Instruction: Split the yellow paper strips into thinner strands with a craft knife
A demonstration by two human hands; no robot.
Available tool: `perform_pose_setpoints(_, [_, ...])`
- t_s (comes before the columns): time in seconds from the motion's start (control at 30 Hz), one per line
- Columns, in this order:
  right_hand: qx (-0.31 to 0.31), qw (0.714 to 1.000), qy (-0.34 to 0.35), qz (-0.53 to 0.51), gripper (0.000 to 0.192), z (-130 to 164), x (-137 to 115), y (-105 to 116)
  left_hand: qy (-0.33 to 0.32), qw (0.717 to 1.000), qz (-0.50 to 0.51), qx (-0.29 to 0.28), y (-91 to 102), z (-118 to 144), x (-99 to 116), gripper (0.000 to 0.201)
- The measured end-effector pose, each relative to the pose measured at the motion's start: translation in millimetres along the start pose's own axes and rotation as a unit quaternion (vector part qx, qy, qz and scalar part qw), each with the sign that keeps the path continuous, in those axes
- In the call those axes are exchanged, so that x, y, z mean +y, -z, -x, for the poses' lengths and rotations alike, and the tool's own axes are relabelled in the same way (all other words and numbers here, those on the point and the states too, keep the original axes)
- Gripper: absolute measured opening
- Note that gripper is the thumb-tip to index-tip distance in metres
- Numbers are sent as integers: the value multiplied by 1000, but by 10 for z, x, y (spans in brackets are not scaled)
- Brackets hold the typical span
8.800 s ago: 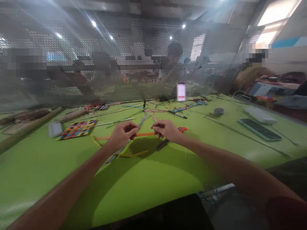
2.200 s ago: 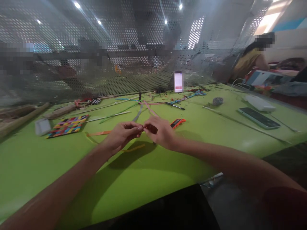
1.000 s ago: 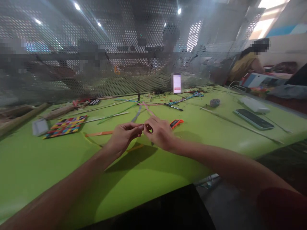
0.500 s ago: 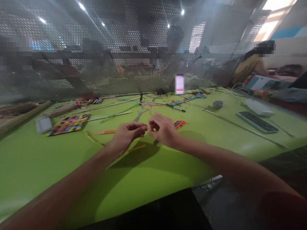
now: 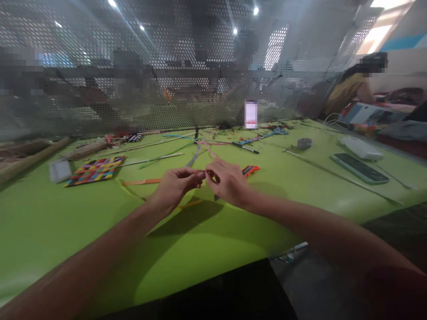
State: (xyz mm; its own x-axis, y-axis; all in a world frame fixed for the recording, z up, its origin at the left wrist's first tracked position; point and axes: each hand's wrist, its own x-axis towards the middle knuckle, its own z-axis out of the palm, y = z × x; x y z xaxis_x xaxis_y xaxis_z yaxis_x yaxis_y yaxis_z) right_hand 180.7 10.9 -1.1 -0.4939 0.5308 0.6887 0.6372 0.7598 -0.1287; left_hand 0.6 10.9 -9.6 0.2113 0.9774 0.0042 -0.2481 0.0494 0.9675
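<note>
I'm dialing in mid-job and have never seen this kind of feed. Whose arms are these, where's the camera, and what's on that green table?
The camera sits on a person's head, looking forward and down, so both bare arms are theirs. The left hand and right hand meet fingertip to fingertip, pinching thin coloured strips; an orange strip trails left. On the green table lie a woven multicoloured mat, a pen, an orange-handled tool and a phone. A perforated metal screen stands behind; another person sits far right.
</note>
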Motion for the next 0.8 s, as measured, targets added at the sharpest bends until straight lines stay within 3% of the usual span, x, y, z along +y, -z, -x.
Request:
perform_pose_setpoints(0.27, [-13,997,-19,77,21,-10,-68,-16,5,1000,-1,-4,-21,21,-2,19])
perform_pose_setpoints(0.8, [-28,998,23,56,12,-77,106,85,-12,995,-92,-29,23,12,17,19])
